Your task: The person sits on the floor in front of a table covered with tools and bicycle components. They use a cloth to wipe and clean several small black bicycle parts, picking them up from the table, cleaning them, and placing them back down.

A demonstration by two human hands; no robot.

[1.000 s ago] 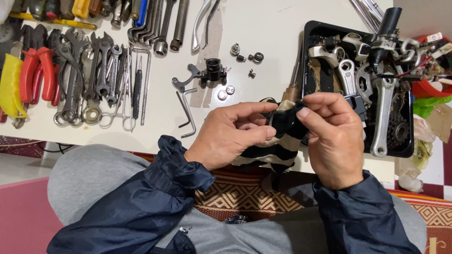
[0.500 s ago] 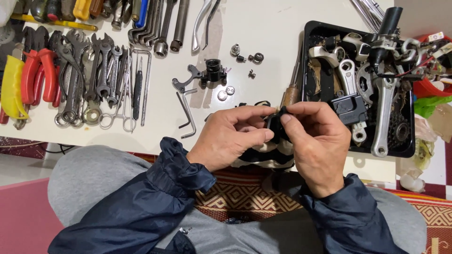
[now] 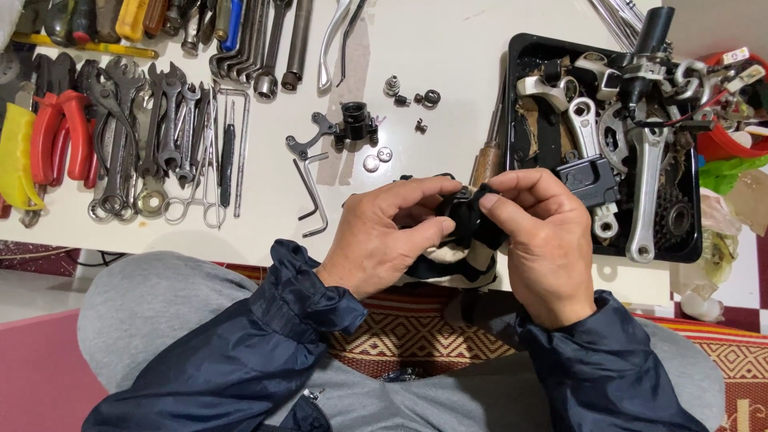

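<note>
Currently, per the head view:
Left hand: thumb and fingers pinched shut on a small dark part wrapped in a black-and-cream striped rag, held at the near table edge, above the lap.
Right hand: fingertips closed on the same rag from the other side, thumb meeting the left hand's fingers over the bundle.
Small part: mostly hidden by cloth and fingers; only a bit of dark metal shows, kind cannot be told.
Rag: bunched between both hands, lower folds hanging just off the white table.
Behind the hands: wooden tool handle just beyond the rag; two hex keys to the left of the left hand.
Mid table: black clamp-like component, two round silver discs, a few loose nuts and bolts.
Right side: black tray packed with bike parts, silver crank arm, sprocket cluster.
Left side: row of spanners, red-handled pliers, scissors.
</note>
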